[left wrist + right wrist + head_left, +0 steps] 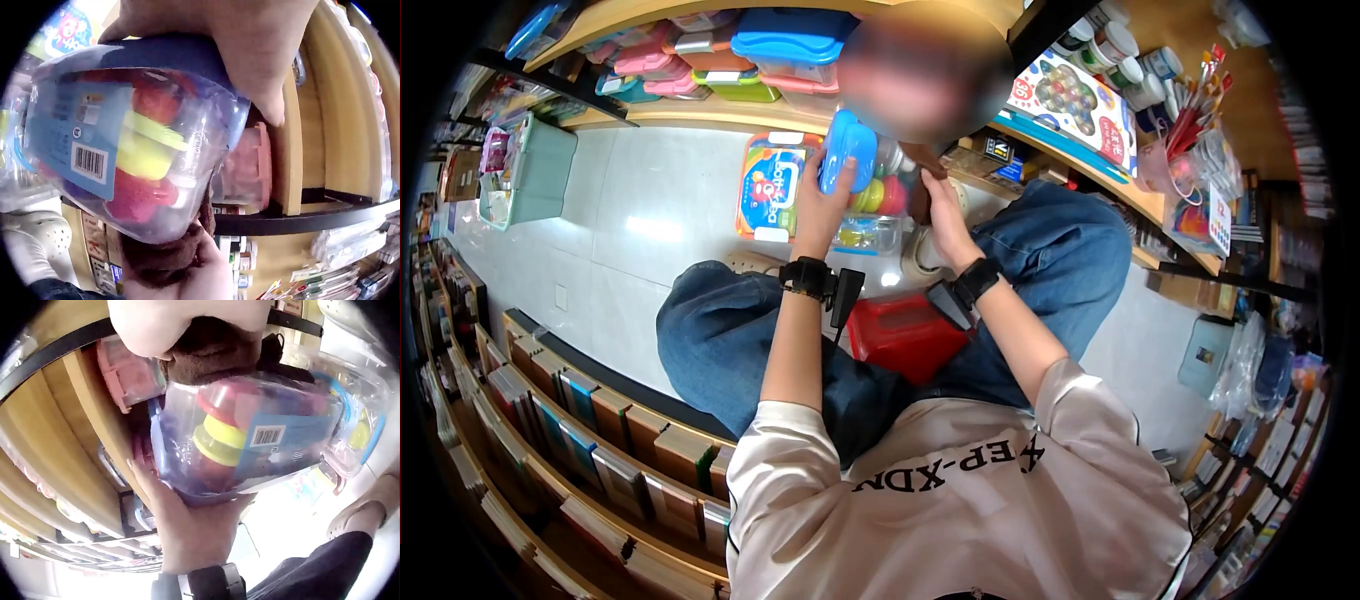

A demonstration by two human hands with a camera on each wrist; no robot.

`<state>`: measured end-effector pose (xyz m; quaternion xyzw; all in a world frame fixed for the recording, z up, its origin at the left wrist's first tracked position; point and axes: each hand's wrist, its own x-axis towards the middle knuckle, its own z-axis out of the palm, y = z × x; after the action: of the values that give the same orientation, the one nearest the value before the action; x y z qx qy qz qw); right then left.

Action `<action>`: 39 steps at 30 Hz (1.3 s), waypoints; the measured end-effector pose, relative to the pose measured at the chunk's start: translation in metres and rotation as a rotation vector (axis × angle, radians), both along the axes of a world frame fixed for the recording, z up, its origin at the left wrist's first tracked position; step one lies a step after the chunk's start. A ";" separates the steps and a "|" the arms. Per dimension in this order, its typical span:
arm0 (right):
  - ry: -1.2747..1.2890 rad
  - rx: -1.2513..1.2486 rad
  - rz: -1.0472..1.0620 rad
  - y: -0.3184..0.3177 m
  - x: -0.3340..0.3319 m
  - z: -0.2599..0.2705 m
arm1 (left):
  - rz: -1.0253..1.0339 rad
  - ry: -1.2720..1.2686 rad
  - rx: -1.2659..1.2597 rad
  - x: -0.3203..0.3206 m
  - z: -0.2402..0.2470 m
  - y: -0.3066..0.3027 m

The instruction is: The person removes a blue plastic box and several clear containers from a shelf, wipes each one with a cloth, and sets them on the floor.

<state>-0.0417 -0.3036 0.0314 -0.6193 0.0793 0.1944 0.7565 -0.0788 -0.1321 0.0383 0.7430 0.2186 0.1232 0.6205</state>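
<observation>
Gripping tub (140, 147) with left fingers (148, 485), cloth (215, 360) with right fingers (938, 192), barcode (89, 161) (wrist views only)

The tub (199, 128) is clear, glossy plastic under a smooth blue plastic lid (856, 140), its printed label (94, 134) slightly shiny, while the brown cloth (215, 359) against it looks matt and fuzzy, the jeans (1050, 250) are matt denim, the shelf (289, 156) is smooth pale wood along its edge, and the tiled floor (615, 180) gleams.

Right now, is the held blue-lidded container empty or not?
Not empty: a yellow piece and a reddish piece show through the clear container.
</observation>
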 end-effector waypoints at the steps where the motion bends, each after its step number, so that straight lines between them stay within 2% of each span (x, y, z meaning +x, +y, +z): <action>1: -0.025 0.037 -0.017 0.003 -0.005 0.006 | -0.023 -0.002 0.084 -0.004 0.002 -0.001; 2: -0.045 0.073 -0.037 0.006 -0.010 0.011 | -0.021 0.003 0.082 -0.009 0.004 0.001; 4: -0.087 0.077 -0.002 0.013 -0.013 0.026 | -0.010 0.067 -0.219 -0.017 0.018 0.009; 5: -0.178 0.012 0.094 0.018 -0.012 0.028 | 0.008 0.071 -0.399 -0.021 0.025 0.013; 6: -0.271 -0.052 0.190 0.023 -0.010 0.032 | 0.011 0.073 -0.400 -0.026 0.018 0.018; 7: -0.406 -0.271 0.308 0.029 -0.007 0.041 | 0.079 0.040 -0.646 -0.031 0.004 0.024; 8: -0.408 -0.271 0.310 0.035 -0.009 0.041 | 0.146 0.002 -0.892 -0.035 -0.011 0.030; 9: -0.660 -0.391 0.374 0.042 -0.011 0.043 | 0.154 -0.020 -0.974 -0.040 -0.028 0.035; 10: -0.912 -0.510 0.434 0.049 -0.013 0.043 | 0.155 -0.024 -0.975 -0.045 -0.031 0.038; 11: -0.914 -0.508 0.437 0.057 -0.012 0.043 | 0.203 0.003 -0.991 -0.052 -0.035 0.041; 14: -0.905 -0.444 0.624 0.082 -0.012 0.037 | 0.299 0.060 -0.975 -0.063 -0.047 0.053; 16: -0.927 -0.489 0.645 0.095 -0.010 0.021 | 0.403 0.044 -0.729 -0.068 -0.032 0.049; 18: -0.927 -0.570 0.607 0.102 -0.005 0.007 | 0.422 0.066 -0.738 -0.075 -0.041 0.056; 20: -0.938 -0.641 0.581 0.097 0.006 -0.015 | 0.431 0.045 -0.853 -0.080 -0.053 0.062; 22: -0.888 -0.753 0.534 0.082 0.019 -0.035 | 0.375 0.139 -0.807 -0.089 -0.058 0.071; 26: -0.854 -0.732 0.339 0.053 0.041 -0.066 | 0.416 0.174 -0.828 -0.093 -0.069 0.074; 28: -0.641 -0.776 0.276 0.047 0.037 -0.062 | 0.409 0.163 -0.813 -0.092 -0.068 0.074; 31: -0.507 -0.907 0.224 0.048 0.016 -0.054 | 0.389 0.214 -0.706 -0.087 -0.066 0.073; 34: -0.749 -0.915 0.270 0.064 -0.017 -0.037 | 0.376 0.174 -0.660 -0.087 -0.066 0.069; 37: -0.857 -0.641 0.391 0.098 -0.062 -0.009 | 0.414 0.054 -0.765 -0.088 -0.069 0.064; 39: -0.906 -0.514 0.451 0.115 -0.081 0.015 | 0.297 -0.095 -0.712 -0.093 -0.082 0.067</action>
<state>-0.1231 -0.1890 0.0463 -0.8068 -0.3429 0.0406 0.4794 -0.1718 -0.0651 -0.0437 0.4348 0.3242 0.1623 0.8243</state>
